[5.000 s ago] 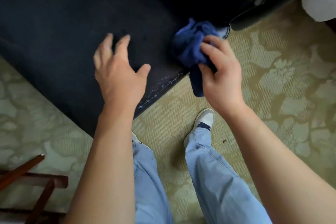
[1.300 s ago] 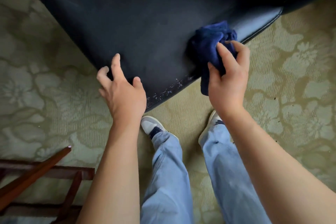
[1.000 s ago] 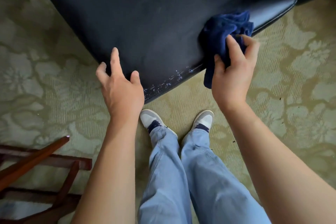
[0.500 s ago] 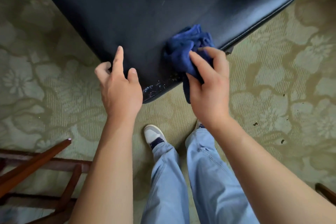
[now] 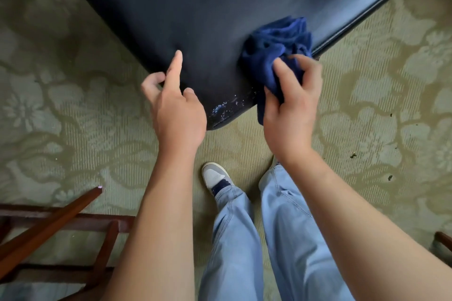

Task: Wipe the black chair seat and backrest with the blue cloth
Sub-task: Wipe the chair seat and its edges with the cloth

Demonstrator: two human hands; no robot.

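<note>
The black chair seat [image 5: 208,7] fills the top of the head view, its near corner pointing at me with pale worn specks along the edge. A bunched blue cloth [image 5: 276,44] lies on the seat's right front edge, one tail hanging over the side. My right hand [image 5: 291,110] grips the cloth's lower part from below. My left hand [image 5: 176,105] hovers at the seat's left front edge, index finger stretched onto the black surface, the other fingers loosely bent, holding nothing. The backrest is out of view.
Green floral carpet [image 5: 73,105] surrounds the chair. A brown wooden frame [image 5: 56,222] stands at the lower left. My legs in light jeans and a grey-white shoe [image 5: 215,176] are directly below the seat corner. A dark wooden piece [image 5: 444,239] pokes in at the right edge.
My right hand and the cloth slid left along the seat's front edge, then a little back right. The left hand stayed by the left edge, its index finger now extended.
</note>
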